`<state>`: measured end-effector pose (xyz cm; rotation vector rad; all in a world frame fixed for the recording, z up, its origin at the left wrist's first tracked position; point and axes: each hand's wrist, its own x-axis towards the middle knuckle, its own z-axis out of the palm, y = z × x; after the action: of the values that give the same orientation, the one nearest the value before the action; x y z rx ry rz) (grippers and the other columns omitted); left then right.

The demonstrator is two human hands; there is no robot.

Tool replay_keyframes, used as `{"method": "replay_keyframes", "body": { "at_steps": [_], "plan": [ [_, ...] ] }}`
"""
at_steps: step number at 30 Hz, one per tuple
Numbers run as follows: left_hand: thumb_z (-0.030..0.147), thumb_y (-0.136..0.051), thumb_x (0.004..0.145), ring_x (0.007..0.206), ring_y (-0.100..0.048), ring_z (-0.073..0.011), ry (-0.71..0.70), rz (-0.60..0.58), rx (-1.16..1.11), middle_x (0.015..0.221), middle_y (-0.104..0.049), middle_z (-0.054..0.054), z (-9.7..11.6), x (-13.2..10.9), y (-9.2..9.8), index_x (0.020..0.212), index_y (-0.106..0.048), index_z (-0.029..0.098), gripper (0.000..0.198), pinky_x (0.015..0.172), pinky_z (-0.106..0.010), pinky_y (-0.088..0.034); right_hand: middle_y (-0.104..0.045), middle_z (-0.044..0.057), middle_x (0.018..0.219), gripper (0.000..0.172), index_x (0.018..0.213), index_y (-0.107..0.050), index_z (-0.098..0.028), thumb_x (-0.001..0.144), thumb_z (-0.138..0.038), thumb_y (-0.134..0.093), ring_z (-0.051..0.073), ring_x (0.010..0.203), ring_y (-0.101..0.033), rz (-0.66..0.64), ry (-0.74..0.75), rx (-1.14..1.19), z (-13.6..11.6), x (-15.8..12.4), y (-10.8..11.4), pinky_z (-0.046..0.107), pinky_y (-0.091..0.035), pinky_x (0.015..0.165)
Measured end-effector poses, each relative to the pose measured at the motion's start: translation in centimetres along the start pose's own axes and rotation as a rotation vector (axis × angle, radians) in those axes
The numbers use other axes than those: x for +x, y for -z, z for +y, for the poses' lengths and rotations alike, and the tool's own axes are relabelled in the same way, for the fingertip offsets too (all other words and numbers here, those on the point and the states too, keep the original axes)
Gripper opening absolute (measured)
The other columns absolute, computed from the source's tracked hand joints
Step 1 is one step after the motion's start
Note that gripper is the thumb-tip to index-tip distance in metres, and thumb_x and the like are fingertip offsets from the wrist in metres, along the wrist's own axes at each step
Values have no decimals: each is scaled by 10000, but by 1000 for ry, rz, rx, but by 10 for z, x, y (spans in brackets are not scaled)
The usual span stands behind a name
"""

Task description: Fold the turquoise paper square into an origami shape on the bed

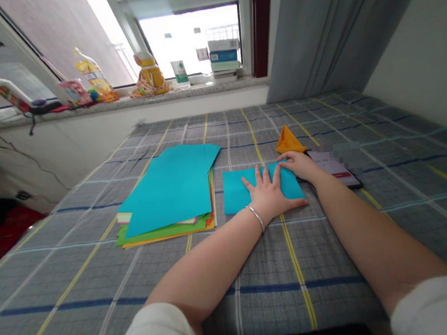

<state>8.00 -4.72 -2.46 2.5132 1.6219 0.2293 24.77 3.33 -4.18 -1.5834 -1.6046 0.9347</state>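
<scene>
A folded sheet of blue paper (pixel 234 192) lies on the grey checked bed cover (pixel 261 271). My left hand (pixel 268 192) lies flat on it with fingers spread, a silver bracelet on the wrist. My right hand (pixel 298 165) rests at the sheet's upper right corner, its fingers stretched along the top edge and pressing down. Neither hand lifts the paper.
A stack of coloured paper (pixel 169 193) with a blue top sheet lies to the left. An orange folded paper shape (pixel 288 141) and a phone (pixel 335 169) sit just right of my hands. Bottles and boxes stand on the window sill (pixel 198 92).
</scene>
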Motion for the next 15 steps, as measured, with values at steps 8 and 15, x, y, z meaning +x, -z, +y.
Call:
{"method": "replay_keyframes", "body": {
  "at_steps": [8, 15],
  "plan": [
    [928, -349, 635, 1467, -15, -406, -2, 23, -16, 1602, -123, -145, 4, 2, -8, 1546, -97, 196, 1195, 1114, -699, -35, -558, -33, 580, 226, 1008, -656, -173, 798, -241, -609, 93, 429, -437, 14, 27, -15, 4, 2, -1, 212, -328, 407],
    [830, -333, 773, 1473, -54, -376, 8, -46, 35, 1595, -124, -178, -20, -12, 4, 1532, -192, 197, 999, 1141, -630, -77, -545, -41, 577, 225, 999, -652, -170, 787, -237, -618, 89, 436, -423, 37, 15, -41, -3, -4, -2, 210, -319, 408]
  ]
}}
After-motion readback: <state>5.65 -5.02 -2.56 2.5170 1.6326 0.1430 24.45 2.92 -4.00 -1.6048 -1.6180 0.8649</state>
